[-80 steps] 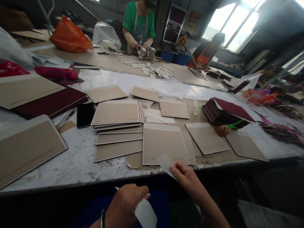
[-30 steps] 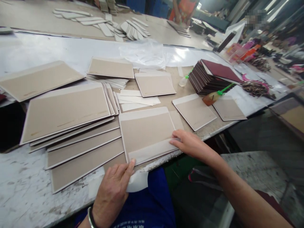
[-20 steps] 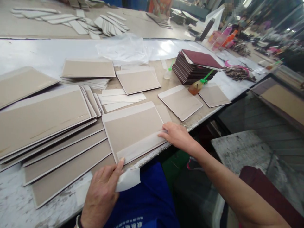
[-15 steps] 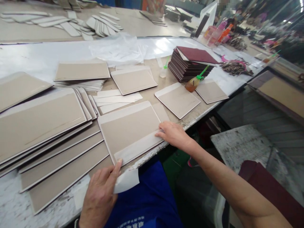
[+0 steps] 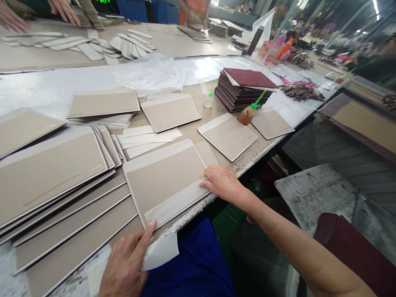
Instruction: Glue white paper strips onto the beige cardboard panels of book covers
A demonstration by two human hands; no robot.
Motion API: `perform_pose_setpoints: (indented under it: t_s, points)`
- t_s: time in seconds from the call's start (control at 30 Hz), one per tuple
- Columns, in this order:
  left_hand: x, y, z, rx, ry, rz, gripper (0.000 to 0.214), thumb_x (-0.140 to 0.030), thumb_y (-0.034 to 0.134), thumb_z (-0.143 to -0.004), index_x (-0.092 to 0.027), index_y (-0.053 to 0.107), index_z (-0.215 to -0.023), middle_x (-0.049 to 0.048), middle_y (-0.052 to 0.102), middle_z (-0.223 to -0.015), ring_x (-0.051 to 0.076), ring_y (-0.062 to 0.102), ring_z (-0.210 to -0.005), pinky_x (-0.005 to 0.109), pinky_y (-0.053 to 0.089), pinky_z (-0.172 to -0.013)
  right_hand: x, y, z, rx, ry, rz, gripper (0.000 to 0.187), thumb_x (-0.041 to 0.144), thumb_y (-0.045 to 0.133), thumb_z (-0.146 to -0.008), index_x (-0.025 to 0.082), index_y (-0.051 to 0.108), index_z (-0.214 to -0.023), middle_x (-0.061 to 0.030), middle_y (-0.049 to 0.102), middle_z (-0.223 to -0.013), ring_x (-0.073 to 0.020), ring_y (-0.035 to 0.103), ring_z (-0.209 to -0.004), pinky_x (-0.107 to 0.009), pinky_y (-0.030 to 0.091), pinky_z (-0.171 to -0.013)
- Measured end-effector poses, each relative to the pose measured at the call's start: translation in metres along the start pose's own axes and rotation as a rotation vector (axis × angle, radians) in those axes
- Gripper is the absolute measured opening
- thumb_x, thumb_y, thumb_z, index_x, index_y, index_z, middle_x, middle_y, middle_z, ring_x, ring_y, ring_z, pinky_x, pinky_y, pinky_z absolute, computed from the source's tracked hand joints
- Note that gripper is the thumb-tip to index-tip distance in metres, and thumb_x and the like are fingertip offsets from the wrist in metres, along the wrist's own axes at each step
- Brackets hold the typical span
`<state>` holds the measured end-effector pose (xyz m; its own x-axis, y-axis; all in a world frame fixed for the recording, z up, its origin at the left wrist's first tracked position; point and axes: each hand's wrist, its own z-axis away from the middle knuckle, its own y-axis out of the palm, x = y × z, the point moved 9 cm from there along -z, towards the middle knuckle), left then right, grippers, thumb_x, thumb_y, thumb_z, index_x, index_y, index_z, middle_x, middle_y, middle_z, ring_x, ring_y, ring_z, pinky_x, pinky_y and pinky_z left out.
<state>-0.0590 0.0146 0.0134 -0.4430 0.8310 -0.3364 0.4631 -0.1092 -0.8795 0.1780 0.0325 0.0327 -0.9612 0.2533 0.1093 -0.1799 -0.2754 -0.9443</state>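
Note:
A beige panel (image 5: 167, 175) with pale borders lies in front of me at the table edge. Along its near side runs a white strip (image 5: 176, 201). My right hand (image 5: 224, 184) is closed at the strip's right end, fingers pinched at the panel's edge. With its thumb on the strip's left end, my left hand (image 5: 125, 262) also grips a loose white strip (image 5: 162, 251) that sticks out past the table edge. The undersides of both hands are hidden.
Stacked beige panels (image 5: 52, 169) fan out at left. Further off are white strips (image 5: 148, 138), a glue bottle (image 5: 246, 114) with a green nozzle and a maroon stack (image 5: 241, 88). Across the table, another person's hands (image 5: 63, 9) are near white pieces (image 5: 89, 49).
The view has tilted slightly, so the table appears lower. Another person's hands have come into view at the top left. My hands keep their places on the strip.

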Motion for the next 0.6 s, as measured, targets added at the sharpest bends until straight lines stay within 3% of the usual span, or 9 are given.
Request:
perform_pose_setpoints:
  t_s: [0.6]
  points:
    - [0.011,0.007,0.006,0.034,-0.065,0.042,0.066,-0.003,0.037,-0.079,-0.027,0.023,-0.138,0.0071,0.054,-0.093,0.019,0.051,-0.085,0.031,0.039,-0.077,0.002,-0.006,0.002,-0.037,-0.041,0.008,0.017,0.036,0.053,-0.083,0.020,0.056,-0.079,-0.0022,0.061,-0.091,-0.0165,0.056,-0.085,-0.025,0.035,-0.065]
